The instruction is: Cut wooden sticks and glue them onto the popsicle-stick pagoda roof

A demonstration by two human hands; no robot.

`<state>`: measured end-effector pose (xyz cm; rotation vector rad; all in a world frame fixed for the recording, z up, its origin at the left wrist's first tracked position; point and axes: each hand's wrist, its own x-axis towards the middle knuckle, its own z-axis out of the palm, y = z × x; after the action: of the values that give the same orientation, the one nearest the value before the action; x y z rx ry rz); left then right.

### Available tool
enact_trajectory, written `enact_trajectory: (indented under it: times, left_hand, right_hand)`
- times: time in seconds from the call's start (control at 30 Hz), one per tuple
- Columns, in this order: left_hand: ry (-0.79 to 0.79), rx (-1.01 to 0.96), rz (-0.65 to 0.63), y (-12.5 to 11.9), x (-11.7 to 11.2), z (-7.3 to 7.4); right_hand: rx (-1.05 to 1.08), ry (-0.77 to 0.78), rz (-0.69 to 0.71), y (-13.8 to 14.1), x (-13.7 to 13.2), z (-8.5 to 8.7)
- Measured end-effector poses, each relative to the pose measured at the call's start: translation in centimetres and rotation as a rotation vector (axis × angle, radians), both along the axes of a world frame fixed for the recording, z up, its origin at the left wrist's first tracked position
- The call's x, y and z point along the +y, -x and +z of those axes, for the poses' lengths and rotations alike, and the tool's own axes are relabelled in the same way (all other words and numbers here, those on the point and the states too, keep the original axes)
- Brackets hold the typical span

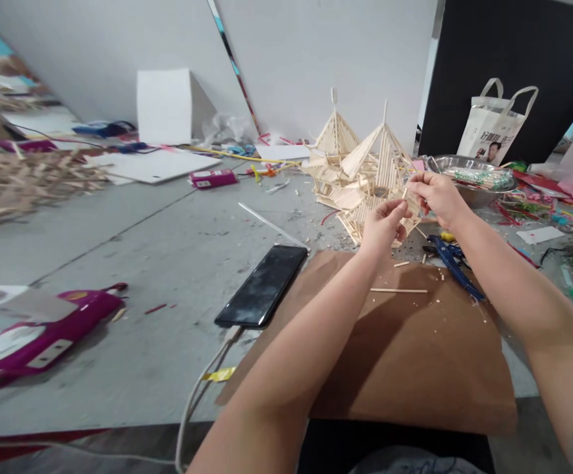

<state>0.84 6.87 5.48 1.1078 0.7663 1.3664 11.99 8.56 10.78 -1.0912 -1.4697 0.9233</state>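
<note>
A model building of thin wooden sticks (348, 197), with two pointed roofs, stands on the table just beyond my hands. My left hand (386, 222) is closed in a pinch in front of its lower edge. Close beside it, my right hand (435, 195) is pinched too. A short pale wooden stick (405, 193) shows between the fingertips of both hands, mostly covered by them. Below, a loose wooden stick (399, 290) lies on a brown paper sheet (415, 368) among small offcuts. Blue-handled pliers (457, 266) rest near my right forearm.
Left of the paper lies a black phone (264, 286) with a cable. A purple glue gun or similar device (54, 326) sits at the left front. Heaped sticks (29, 184) lie farther left. At the back right stand a metal bowl (484, 196) and a white bag (489, 128).
</note>
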Motion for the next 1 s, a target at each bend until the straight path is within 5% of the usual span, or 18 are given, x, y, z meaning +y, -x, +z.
enact_trajectory:
  times: [0.2,0.47,1.0]
  left_hand:
    - [-0.01,-0.018,0.061,-0.8,0.7,0.8]
    - [0.092,-0.084,0.091,-1.2,2.6,0.5]
    - [0.144,-0.147,0.078,-1.4,3.2,0.7]
  right_hand:
    - [-0.057,-0.005,0.022,0.3,0.9,0.1]
    - [-0.161,-0.089,-0.17,0.2,2.3,0.5]
    - [-0.197,-0.033,-0.11,1.1,4.0,0.0]
